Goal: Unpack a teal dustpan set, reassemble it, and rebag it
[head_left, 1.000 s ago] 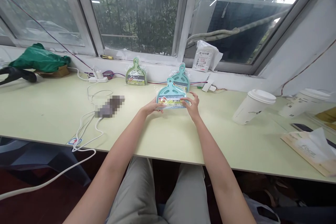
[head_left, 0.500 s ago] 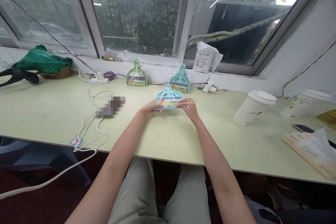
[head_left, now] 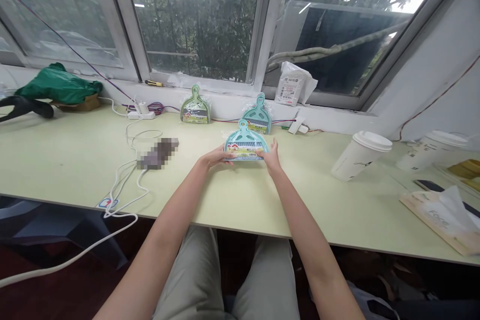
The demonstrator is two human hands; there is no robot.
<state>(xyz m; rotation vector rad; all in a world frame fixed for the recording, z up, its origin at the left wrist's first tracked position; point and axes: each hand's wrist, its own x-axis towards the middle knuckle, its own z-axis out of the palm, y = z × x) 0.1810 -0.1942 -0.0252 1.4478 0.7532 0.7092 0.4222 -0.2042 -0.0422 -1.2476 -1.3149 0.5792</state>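
Between my two hands is a light-blue mini dustpan and brush set (head_left: 245, 141) in clear wrap, its handle up and a printed label across the front. My left hand (head_left: 216, 156) grips its lower left side, thumb in front. At the lower right, my right hand (head_left: 272, 157) has its thumb on the front and its fingers behind the edge. Behind it, a teal dustpan set (head_left: 258, 115) leans against the wall below the window. Left of that one, a green dustpan set (head_left: 195, 106) leans the same way.
White cups with lids (head_left: 362, 155) and a tissue pack (head_left: 437, 215) are on the table's right. A blurred-out object (head_left: 157, 154), white cables (head_left: 127, 185) and a power strip (head_left: 141, 115) lie left. A green bag (head_left: 60, 85) is at the far left, a white package (head_left: 294, 85) on the sill.
The light-blue set now stands more upright, showing more of its front, and sits slightly further right. My right hand has shifted from the label's front to the set's right edge.
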